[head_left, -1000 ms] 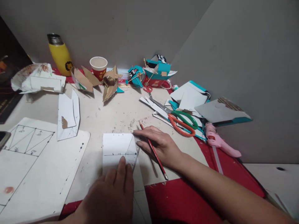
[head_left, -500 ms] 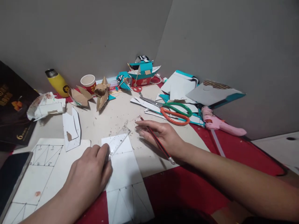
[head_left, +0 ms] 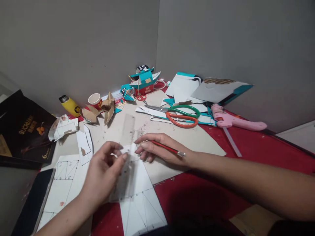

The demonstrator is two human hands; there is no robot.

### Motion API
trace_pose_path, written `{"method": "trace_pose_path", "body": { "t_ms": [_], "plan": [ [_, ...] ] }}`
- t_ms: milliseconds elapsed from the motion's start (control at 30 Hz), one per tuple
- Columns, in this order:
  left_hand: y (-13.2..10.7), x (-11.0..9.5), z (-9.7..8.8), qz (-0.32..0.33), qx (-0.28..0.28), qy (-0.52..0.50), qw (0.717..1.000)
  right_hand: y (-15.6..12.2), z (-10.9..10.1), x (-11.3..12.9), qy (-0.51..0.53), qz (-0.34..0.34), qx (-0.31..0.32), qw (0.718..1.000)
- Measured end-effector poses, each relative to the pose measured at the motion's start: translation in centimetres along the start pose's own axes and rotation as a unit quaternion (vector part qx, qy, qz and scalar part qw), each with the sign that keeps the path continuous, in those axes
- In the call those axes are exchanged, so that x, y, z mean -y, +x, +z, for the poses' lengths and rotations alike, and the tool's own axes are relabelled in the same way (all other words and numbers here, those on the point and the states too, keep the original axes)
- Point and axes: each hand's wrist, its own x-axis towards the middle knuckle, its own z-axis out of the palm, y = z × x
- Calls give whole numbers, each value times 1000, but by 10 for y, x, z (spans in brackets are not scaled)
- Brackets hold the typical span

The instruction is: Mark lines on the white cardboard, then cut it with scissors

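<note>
My left hand (head_left: pixel 104 170) pinches a clear plastic ruler (head_left: pixel 126 154), which stands lifted over a white card strip (head_left: pixel 137 193) marked with pencil lines. My right hand (head_left: pixel 161 150) rests on the beige board (head_left: pixel 197 141), fingertips touching the top of the card strip. A red pencil (head_left: pixel 167 149) lies gripped across that hand, its metal end pointing right. The ruler is smeared by motion.
Large scissors (head_left: pixel 182 116) with green and orange handles and a pink glue gun (head_left: pixel 236 121) lie behind on the right. Cardboard and teal paper models, a paper cup (head_left: pixel 95 99) and a yellow bottle (head_left: pixel 69 105) line the wall. A phone (head_left: pixel 34 200) and a drawn sheet (head_left: pixel 61 183) lie at the left.
My left hand has picked the ruler up off the card strip and turned it upright. My right hand slid back toward the strip. The view has swung right and pulled back.
</note>
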Motion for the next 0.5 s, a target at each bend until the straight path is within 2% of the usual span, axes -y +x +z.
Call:
{"method": "trace_pose_path", "body": {
  "t_ms": [100, 133, 167, 267, 333, 400, 500],
  "plan": [
    [8, -6, 19, 75, 63, 17, 995, -1, 2, 5, 63, -18, -25, 998],
    [13, -5, 21, 96, 75, 42, 992, 0, 0, 6, 75, -34, -49, 995],
    [17, -1, 19, 106, 60, 73, 990, 2, -3, 7, 86, -54, -76, 992],
    [29, 17, 2, 93, 24, 179, 979, 8, -16, 11, 107, -104, -164, 975],
    [33, 31, -13, 69, 32, 226, 971, 11, -24, 13, 113, -110, -200, 967],
    [33, 42, -23, 47, 50, 255, 964, 14, -29, 15, 105, -105, -206, 967],
    [31, 50, -30, 11, 61, 263, 963, 14, -29, 16, 83, -106, -188, 973]
  ]
}}
